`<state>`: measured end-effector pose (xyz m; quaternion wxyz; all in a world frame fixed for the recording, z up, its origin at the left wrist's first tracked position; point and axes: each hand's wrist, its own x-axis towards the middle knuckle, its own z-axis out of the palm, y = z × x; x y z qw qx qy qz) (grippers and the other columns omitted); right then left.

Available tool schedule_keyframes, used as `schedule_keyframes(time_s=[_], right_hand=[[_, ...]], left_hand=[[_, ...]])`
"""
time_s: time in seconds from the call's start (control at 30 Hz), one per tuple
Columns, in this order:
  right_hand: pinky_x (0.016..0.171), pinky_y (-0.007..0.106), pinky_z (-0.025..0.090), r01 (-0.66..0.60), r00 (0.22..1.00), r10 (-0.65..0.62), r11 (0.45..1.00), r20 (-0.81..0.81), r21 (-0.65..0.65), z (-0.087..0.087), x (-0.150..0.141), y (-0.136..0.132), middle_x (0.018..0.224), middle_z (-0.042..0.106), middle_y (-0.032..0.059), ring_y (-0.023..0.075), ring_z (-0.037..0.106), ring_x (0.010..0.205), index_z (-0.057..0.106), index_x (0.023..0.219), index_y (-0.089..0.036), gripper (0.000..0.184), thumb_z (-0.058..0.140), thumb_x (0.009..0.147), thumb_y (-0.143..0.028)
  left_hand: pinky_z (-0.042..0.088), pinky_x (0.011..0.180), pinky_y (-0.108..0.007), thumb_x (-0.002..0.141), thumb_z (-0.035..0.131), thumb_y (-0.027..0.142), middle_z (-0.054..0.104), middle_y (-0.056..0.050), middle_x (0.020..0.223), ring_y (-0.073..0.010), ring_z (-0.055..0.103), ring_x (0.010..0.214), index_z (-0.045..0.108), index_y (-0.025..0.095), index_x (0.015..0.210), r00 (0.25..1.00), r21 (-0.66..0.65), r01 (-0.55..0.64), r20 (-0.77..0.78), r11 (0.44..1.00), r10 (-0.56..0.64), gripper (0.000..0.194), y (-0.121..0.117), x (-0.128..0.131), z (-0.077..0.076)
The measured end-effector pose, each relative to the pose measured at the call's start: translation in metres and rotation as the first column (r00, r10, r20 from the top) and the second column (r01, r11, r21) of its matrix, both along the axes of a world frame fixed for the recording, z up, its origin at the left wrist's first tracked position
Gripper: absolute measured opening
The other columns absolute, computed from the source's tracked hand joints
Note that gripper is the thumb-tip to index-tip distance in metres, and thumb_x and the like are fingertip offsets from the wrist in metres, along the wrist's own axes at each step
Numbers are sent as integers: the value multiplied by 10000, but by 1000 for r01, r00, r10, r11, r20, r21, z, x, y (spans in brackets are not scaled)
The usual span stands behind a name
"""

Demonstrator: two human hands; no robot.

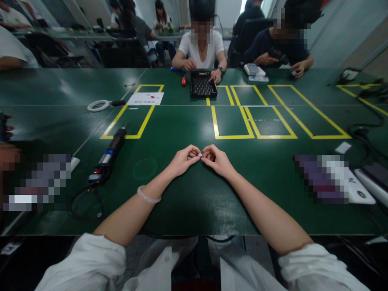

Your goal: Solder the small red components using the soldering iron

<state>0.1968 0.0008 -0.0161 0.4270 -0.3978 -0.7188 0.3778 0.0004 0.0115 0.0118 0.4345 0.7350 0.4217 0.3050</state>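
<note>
Reading as a workshop, light assembly kind: long green table (188, 206) is taking up most of the room, yellow tape (235, 137) is boxing off rectangles on it, a corded power screwdriver (106, 155) is lying on the left, a black tray (203, 95) is sitting by a person in a white shirt (212, 46). Person in dark clothes (260, 46) is working alongside. More people (162, 20) are sitting farther back, black chairs (121, 56) are standing behind the table
</note>
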Motion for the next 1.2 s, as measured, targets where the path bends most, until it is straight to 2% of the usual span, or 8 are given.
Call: schedule_keyframes(time_s=[0.47,0.6,0.7,0.8,0.9,1.0,1.1,1.2], right_hand=[[586,233,408,43,997,-44,999,69,29,4,-1,0,773,605,-11,102,495,599,582,945,-188,142,625,822,-242],[577,232,401,56,996,-58,998,69,35,5,0,0,768,604,-10,100,490,590,579,937,-184,138,618,822,-249],[566,230,397,68,995,-69,997,65,26,6,-1,0,761,606,-10,98,482,577,576,927,-183,137,619,818,-254],[566,231,399,66,996,-66,998,60,17,7,-1,0,766,609,-9,98,485,576,574,928,-186,136,615,817,-253],[568,233,402,59,996,-59,998,65,1,7,0,-1,758,608,-9,102,492,579,580,935,-189,133,606,824,-259],[569,235,401,64,996,-63,998,66,-22,9,0,-2,729,601,-14,103,490,570,579,923,-186,135,614,817,-262],[570,234,401,60,996,-58,998,64,-31,11,-1,-3,721,593,-16,103,491,569,576,915,-185,137,618,809,-260],[571,233,400,55,996,-53,998,68,-26,12,-2,-4,727,591,-15,102,491,573,579,919,-183,135,618,809,-250]], left_hand=[[494,741,-252,833,602,316,632,-47,962,-133,607,842,574,160,1011,1000,-20,18,19,1000,-18,239,1,0,-3],[512,752,-274,807,627,283,628,-67,1010,-136,614,836,534,160,1139,999,-21,39,-6,999,-39,366,2,0,-6],[525,766,-297,803,616,259,618,-86,1076,-155,626,875,469,182,1291,993,21,84,-86,996,-82,516,3,-2,-3],[510,860,-351,822,592,286,604,-101,1169,-202,618,991,422,220,1387,947,119,150,-304,981,-108,594,-1,-12,12],[461,953,-387,870,531,388,573,-104,1256,-251,574,1125,426,253,1411,828,183,190,-557,965,-58,567,-13,-32,33],[422,1009,-394,909,441,479,545,-94,1316,-268,525,1203,433,264,1411,728,207,141,-685,968,40,546,-28,-64,48],[383,1056,-401,916,399,509,521,-86,1364,-272,493,1241,439,247,1399,654,286,-10,-723,958,222,551,-42,-112,51],[341,1096,-374,916,397,500,511,-112,1383,-261,454,1289,429,174,1382,542,423,-170,-715,890,443,569,-55,-171,44]])
